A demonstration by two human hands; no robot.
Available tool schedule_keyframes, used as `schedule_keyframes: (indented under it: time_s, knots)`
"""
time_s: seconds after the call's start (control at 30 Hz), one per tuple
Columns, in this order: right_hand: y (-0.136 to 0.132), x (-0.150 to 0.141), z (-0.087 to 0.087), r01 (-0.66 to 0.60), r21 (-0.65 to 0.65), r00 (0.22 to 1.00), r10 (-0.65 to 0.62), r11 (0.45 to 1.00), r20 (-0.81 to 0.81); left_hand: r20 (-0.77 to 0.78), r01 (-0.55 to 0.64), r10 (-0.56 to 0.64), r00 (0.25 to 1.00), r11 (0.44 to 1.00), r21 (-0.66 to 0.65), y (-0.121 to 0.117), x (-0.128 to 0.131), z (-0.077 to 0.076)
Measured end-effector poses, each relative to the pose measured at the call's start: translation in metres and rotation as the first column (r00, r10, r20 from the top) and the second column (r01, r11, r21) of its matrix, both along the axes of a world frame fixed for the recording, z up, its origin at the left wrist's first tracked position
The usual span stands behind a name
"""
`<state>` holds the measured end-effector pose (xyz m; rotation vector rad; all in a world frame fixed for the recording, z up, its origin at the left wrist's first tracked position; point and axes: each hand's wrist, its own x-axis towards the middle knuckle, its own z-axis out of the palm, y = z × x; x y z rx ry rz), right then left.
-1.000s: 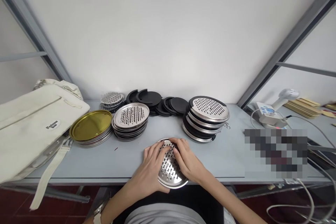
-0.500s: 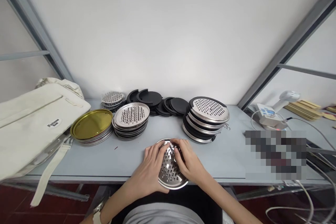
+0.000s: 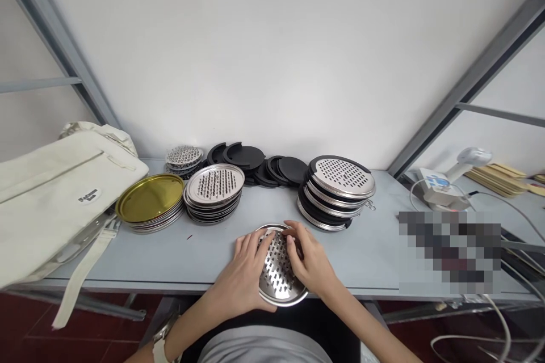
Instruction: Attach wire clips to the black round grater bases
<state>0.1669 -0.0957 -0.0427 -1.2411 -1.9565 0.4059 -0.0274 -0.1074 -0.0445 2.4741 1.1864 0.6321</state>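
A round metal grater plate (image 3: 280, 266) with a raised rim lies at the table's front edge, partly covered by my hands. My left hand (image 3: 244, 266) grips its left side, thumb near the lower rim and fingers reaching over the upper left. On the other side, my right hand (image 3: 309, 258) holds the upper right rim with bent fingers and thumb over the plate. Behind them is a stack of similar grater plates (image 3: 215, 184). To its left stands a stack of lids with a gold-coloured one (image 3: 150, 198) on top.
At the back lie black round pieces (image 3: 244, 157) and small perforated discs (image 3: 184, 155). A stack of black-rimmed graters (image 3: 343, 177) stands right of centre. A cream bag (image 3: 63, 198) covers the left end. Right are a scanner on a stand (image 3: 445, 193), cables and wooden pieces (image 3: 496, 178).
The raised, bulging surface of the grater plate now looks flatter within its rim. My right fingers have shifted slightly toward the upper right; the left hand has barely moved.
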Motion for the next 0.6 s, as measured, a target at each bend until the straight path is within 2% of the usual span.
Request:
schedule_keyframes:
  time_s: [0.33, 0.6]
  knots:
    - [0.002, 0.0004, 0.0012, -0.028, -0.013, 0.999, 0.027, 1.0, -0.028, -0.022, 0.01, -0.009, 1.0, 0.999, 0.037, 0.0003, 0.0016, -0.0009]
    - [0.0029, 0.0013, 0.0003, -0.042, -0.023, 0.999, 0.041, 0.999, -0.028, -0.086, 0.087, -0.084, 0.993, 0.996, 0.034, 0.0008, 0.0017, 0.0004]
